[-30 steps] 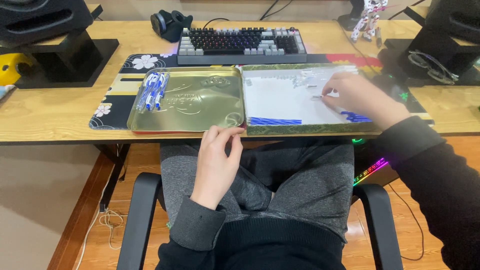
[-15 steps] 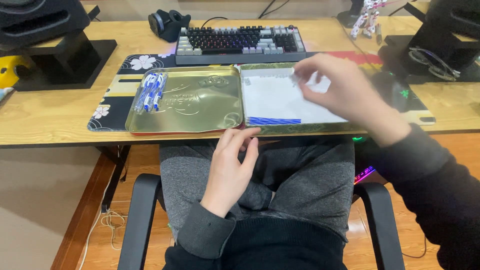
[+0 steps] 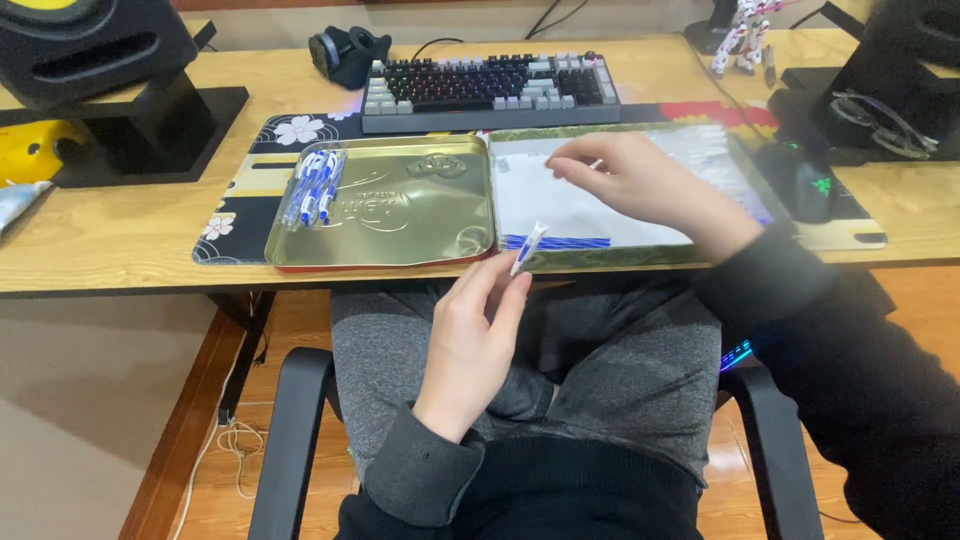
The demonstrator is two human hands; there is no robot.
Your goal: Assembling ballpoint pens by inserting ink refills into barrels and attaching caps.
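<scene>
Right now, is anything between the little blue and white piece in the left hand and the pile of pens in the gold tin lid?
Nothing visible. The left hand holds the blue and white piece at the desk's front edge; between it and the pens lies only the bare gold tin lid.

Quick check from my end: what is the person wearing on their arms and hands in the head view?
Both arms are in long dark, near-black sleeves with ribbed cuffs at the wrists. The left hand and the right hand are bare: no gloves, rings or watch visible, no markings on the sleeves.
</scene>
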